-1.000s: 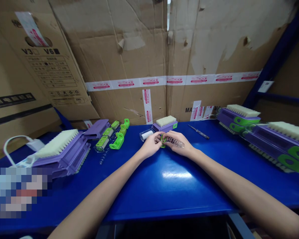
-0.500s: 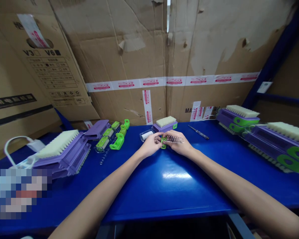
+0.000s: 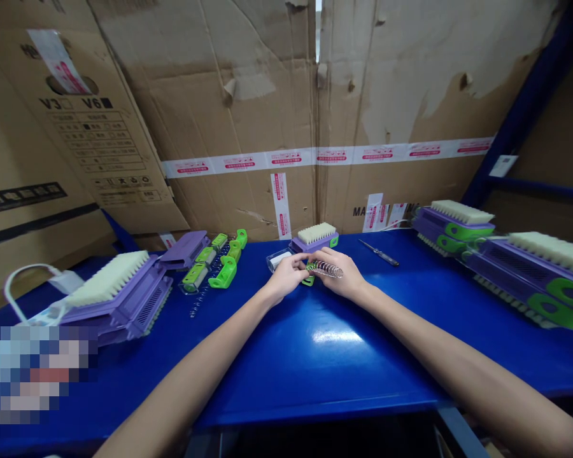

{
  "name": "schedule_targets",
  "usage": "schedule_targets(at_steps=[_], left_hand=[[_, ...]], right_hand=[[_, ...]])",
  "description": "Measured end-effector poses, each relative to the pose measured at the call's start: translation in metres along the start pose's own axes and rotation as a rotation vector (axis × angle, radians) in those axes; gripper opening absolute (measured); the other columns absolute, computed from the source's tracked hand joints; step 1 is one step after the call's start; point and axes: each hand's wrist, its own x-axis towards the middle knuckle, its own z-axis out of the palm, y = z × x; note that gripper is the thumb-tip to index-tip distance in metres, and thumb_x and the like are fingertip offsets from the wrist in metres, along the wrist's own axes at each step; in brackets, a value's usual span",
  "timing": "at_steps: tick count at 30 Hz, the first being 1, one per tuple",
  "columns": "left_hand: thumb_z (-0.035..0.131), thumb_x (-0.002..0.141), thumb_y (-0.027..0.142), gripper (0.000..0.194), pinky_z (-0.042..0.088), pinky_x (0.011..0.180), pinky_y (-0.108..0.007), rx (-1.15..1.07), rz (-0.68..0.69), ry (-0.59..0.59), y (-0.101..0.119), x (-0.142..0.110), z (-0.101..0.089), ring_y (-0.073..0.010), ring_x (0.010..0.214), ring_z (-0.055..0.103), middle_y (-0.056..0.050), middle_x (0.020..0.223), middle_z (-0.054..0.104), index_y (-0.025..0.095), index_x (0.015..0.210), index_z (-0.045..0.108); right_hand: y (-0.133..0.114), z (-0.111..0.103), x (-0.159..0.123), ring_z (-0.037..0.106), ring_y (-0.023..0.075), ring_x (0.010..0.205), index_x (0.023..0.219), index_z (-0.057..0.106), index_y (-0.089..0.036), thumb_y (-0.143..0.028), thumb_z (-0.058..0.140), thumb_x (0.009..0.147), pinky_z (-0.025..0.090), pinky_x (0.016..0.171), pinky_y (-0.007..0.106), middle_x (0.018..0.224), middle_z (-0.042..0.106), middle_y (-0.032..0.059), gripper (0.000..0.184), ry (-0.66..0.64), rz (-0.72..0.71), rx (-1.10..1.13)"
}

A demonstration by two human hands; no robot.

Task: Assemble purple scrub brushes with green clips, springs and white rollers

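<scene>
Both of my hands meet over the middle of the blue table. My left hand [image 3: 288,278] is closed, its fingers pinching a small green plastic part [image 3: 308,280]. My right hand [image 3: 344,275] is closed at the other side of that part, with a metal coil spring [image 3: 328,270] at its fingers. The spring's free end sticks out to the right in front of my right hand. My fingers hide where spring and part meet. Just behind my left hand lies a clear case with a white piece [image 3: 277,259]. A purple brush with cream bristles [image 3: 317,235] stands behind both hands.
Green parts [image 3: 224,273] and a long thin spring [image 3: 198,301] lie to the left, near stacked purple brushes [image 3: 119,296]. A screwdriver [image 3: 380,252] lies to the right. More purple brushes [image 3: 530,273] are stacked at far right. Cardboard [image 3: 239,203] walls the back.
The spring's free end has swung left and slightly down, and the green part has tilted between my fingers. Both hands stay together in nearly the same place.
</scene>
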Motion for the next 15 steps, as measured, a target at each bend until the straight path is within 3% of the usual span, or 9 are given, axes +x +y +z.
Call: schedule_targets(at_steps=[9, 15], left_hand=[[0.056, 0.060, 0.009, 0.046, 0.026, 0.045, -0.020, -0.048, -0.044, 0.053, -0.008, 0.006, -0.002, -0.0061, 0.048, 0.038, 0.006, 0.054, 0.045, 0.012, 0.105, 0.066], [0.059, 0.062, 0.012, 0.046, 0.026, 0.043, -0.020, -0.069, -0.066, 0.049, -0.006, 0.005, -0.002, -0.0055, 0.045, 0.035, 0.007, 0.052, 0.044, 0.012, 0.107, 0.065]], right_hand=[[-0.015, -0.008, 0.002, 0.059, 0.0185, 0.075, 0.104, 0.057, -0.024, -0.024, 0.051, 0.084, 0.036, 0.057, 0.025, 0.093, 0.060, 0.0049, 0.021, -0.097, 0.011, -0.149], [-0.009, -0.002, 0.005, 0.060, 0.0192, 0.083, 0.100, 0.058, -0.026, -0.021, 0.057, 0.082, 0.040, 0.062, 0.025, 0.097, 0.063, 0.0032, 0.019, -0.052, 0.059, -0.051]])
